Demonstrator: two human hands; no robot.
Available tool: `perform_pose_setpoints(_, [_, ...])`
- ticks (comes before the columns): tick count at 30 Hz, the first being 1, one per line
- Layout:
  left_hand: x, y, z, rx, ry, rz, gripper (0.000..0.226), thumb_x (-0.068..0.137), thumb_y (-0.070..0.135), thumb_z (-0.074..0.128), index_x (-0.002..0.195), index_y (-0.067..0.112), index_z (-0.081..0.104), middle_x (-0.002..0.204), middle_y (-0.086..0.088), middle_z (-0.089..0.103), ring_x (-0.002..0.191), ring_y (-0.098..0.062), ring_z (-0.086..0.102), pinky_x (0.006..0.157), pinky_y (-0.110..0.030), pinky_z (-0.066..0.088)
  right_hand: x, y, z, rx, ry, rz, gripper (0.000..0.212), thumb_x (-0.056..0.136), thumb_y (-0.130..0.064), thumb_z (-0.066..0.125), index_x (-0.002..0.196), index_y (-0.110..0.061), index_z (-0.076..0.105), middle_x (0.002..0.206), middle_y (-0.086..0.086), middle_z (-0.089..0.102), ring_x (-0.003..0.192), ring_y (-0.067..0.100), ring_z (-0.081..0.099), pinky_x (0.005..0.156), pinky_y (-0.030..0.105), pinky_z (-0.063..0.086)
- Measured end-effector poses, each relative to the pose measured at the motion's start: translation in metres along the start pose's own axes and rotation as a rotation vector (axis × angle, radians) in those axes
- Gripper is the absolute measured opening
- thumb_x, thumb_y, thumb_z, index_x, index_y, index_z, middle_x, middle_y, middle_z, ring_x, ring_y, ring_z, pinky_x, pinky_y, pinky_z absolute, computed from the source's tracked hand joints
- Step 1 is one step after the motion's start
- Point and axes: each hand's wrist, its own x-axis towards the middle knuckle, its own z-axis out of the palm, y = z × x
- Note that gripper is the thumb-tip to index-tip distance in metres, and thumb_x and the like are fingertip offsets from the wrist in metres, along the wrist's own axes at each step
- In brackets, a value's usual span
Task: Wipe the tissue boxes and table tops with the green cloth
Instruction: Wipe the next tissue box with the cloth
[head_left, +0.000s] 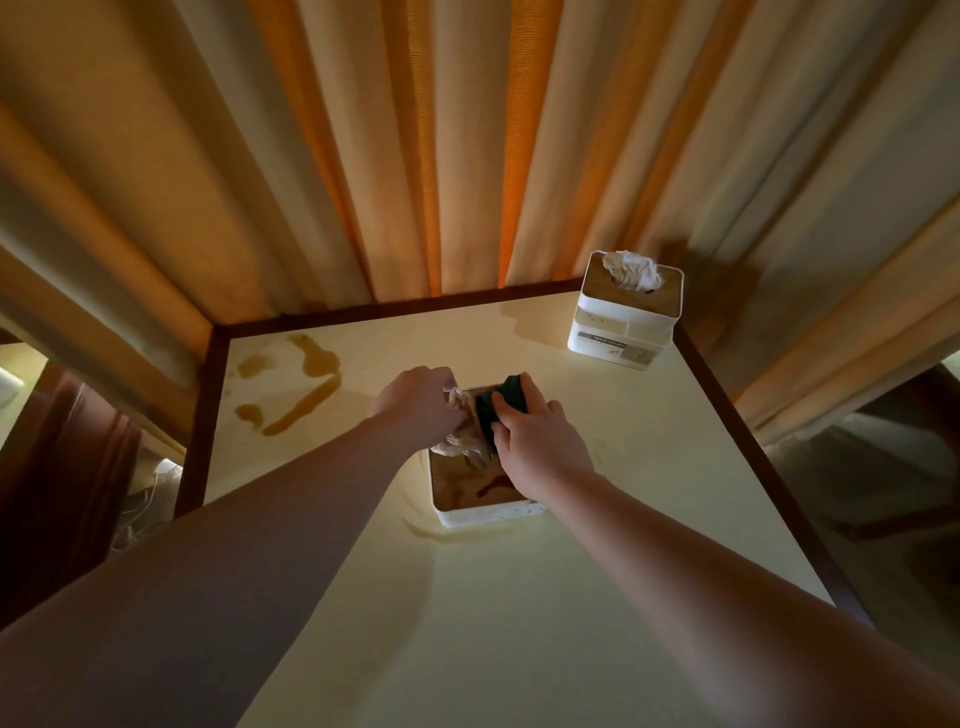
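A: Where's the green cloth (500, 410) right now?

B: Bunched under the right hand (537, 441), pressed onto the wooden lid of the near tissue box (483, 486), at about 12 o'clock from the centre of the table top (519, 597). The fingers curl over the cloth and pin it against the far half of the lid.

A: And the left hand (418, 402)?

B: It's at the box's 10 o'clock corner, fingers curled round the tuft of tissue (462, 426) sticking out of the lid, seemingly holding it aside and steadying the box.

A: What could go wrong from here?

B: A few things, I'd judge. There's a reddish smear (493, 484) on the lid at the box's 6 o'clock side; a careless pass could drag it across the wood or onto the tissue. A damp cloth brushing the tissue would soak or tear it. And the box looks light, so a hard push might slide it through the brownish ring (423, 530) pooled at its base and spread that further.

A: Anything else waiting?

B: The brown spill (296, 384) at 10 o'clock on the table isn't wiped yet, and the second tissue box (623, 317) sits untouched at 1 o'clock, near the table's edge by the curtains (467, 145). Wiping it firmly there could nudge it off.
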Motion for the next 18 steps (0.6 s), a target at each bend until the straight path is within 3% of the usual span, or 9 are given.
perform_pose_setpoints(5, [0.000,-0.004,0.003,-0.061,-0.011,-0.011,0.054,0.081,0.053,0.078,0.126,0.028,0.061,0.119,0.000,0.064,0.103,-0.022,0.061,0.074,-0.034,0.050,-0.052,0.007,0.013,-0.035,0.016,-0.037,0.050,0.109,-0.046,0.033,0.157,-0.034,0.039,0.172,0.006,0.010,0.119,0.031,0.048,0.094,0.042,0.054])
perform_pose_setpoints(10, [0.001,-0.002,0.002,-0.063,-0.016,-0.010,0.054,0.082,0.052,0.079,0.127,0.027,0.061,0.123,-0.001,0.064,0.108,-0.024,0.060,0.076,-0.034,0.048,-0.086,0.003,0.018,-0.054,0.024,-0.023,0.050,0.109,-0.043,0.036,0.157,-0.029,0.042,0.171,0.010,0.012,0.117,0.031,0.051,0.096,0.041,0.053])
perform_pose_setpoints(18, [-0.003,0.001,0.002,-0.078,-0.005,-0.021,0.045,0.085,0.046,0.079,0.124,0.031,0.064,0.122,0.000,0.065,0.107,-0.024,0.060,0.082,-0.037,0.054,-0.019,-0.006,0.006,-0.074,0.039,0.028,0.052,0.111,-0.042,0.029,0.161,-0.029,0.030,0.170,0.011,0.010,0.130,0.036,0.043,0.098,0.044,0.050])
